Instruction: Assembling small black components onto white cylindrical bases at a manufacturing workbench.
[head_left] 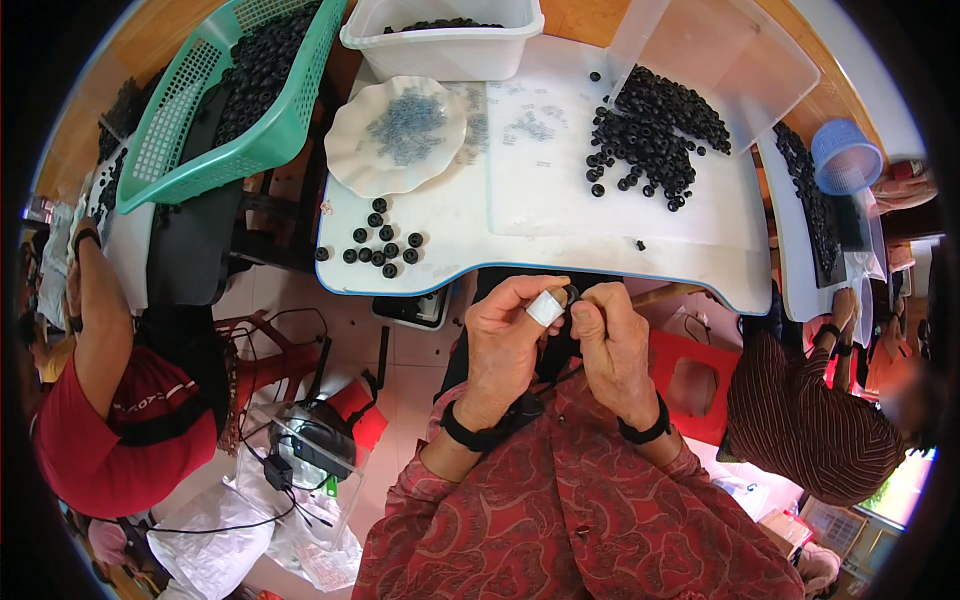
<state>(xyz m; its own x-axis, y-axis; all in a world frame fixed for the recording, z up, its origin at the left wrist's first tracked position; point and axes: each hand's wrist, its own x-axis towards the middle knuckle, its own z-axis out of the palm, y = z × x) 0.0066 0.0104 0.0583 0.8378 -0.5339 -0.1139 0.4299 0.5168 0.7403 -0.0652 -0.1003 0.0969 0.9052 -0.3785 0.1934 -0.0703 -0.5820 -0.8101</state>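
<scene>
Together, the left hand [503, 345] and right hand [617, 350] pinch a small black ring-shaped part [572, 295]; beyond the right hand, black ring-shaped pieces [655, 135] lie heaped.

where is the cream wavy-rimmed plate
In the head view, the plate sits on the left of the white table, between the white plastic tub and loose round black pieces.

Red swirl-patterned shirt [540, 500], black wristbands [647, 426], white finger wrap [545, 308], apparently tape.
</scene>
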